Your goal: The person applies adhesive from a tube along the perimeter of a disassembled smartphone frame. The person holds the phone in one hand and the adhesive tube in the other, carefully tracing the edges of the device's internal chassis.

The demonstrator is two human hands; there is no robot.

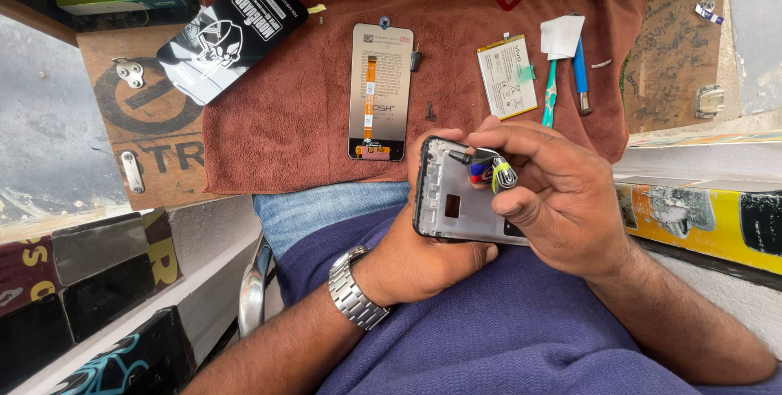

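One phone frame [456,199] is gripped from below over the lap by the left hand [423,248]; one small screwdriver [481,168] is pinched in the right hand [554,199], its tip at the frame's top corner. One screen panel [380,89], one battery [507,76] and two brushes [580,69] are laid on the brown cloth [277,118]; the frame's lower edge is hidden

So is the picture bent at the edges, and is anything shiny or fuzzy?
Head view: wide lens curves the ledges at the sides; soft daylight, faint shadows; glare on the wristwatch and the glossy black packet; hands and phone frame look sharp, little blur.
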